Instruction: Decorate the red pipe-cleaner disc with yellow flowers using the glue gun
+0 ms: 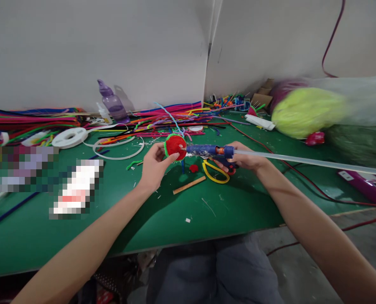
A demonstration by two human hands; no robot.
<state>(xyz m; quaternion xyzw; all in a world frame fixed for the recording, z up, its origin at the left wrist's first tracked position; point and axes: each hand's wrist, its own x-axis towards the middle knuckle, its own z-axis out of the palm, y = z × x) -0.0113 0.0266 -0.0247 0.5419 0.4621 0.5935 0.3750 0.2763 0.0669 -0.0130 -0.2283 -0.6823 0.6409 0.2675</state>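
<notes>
Between the thumb and fingers of my left hand (156, 162) is a round red piece (174, 147) with a green rim, held up above the table. My right hand (243, 156) grips a blue glue gun (203, 150), its nozzle pointing left at the red face and touching or nearly touching it. A long clear glue stick (302, 159) extends from the gun's back to the right. Below the gun, a yellow loop (216, 176), a small red piece (193, 168) and a thin wooden strip (189, 185) lie on the green table (181, 223).
Colourful pipe cleaners (162, 120) lie along the wall. A purple bottle (113, 103) stands behind a white spool (70, 137). Plastic bags (308, 110) are at the right, with a purple power strip (365, 185) and a red cord (302, 179) nearer.
</notes>
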